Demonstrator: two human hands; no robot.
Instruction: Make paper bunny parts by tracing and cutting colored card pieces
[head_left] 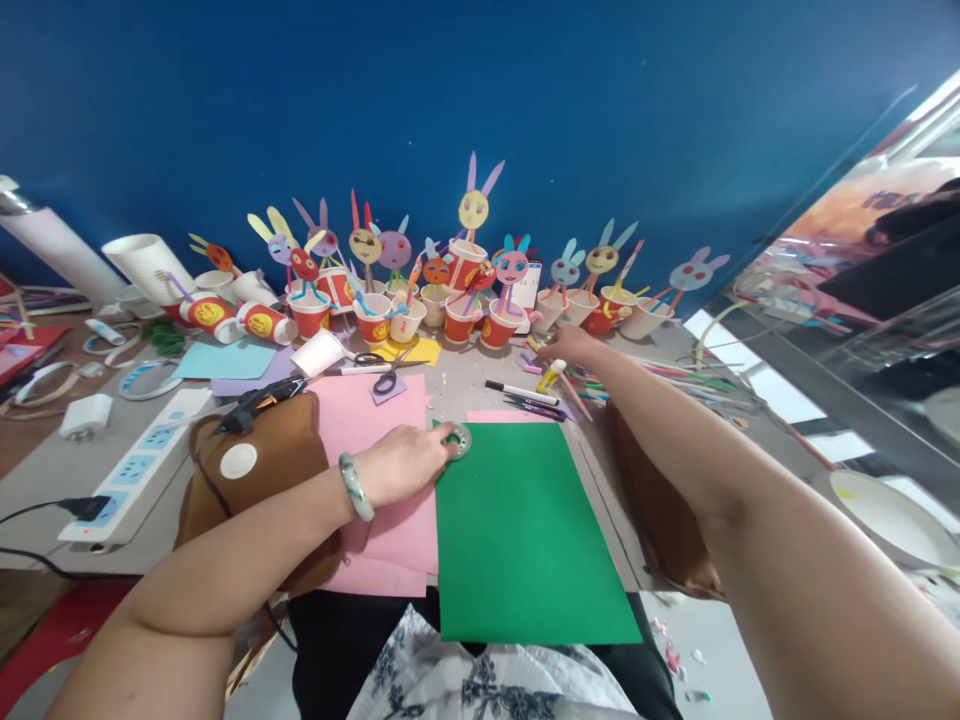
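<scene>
My left hand (409,462), with a bangle on its wrist, pinches a small, round grey disc with holes (462,443) against the top left corner of a green paper sheet (529,540). Pink paper (390,520) lies beside and partly beneath the green sheet. Stretched far forward, my right hand (568,346) is among small items in front of the paper cups. Its fingertips are too small and partly hidden to show what they touch. Close to it stands a yellow-and-white glue bottle (551,376). Black pens (522,392) lie just above the green sheet.
Paper-cup figures with rabbit ears (512,270) line the blue wall. Scissors (389,374) and a tipped white cup (318,353) lie left of centre. A power strip (139,465) and brown cushion (259,480) are at left, with thin coloured strips (697,375) at right.
</scene>
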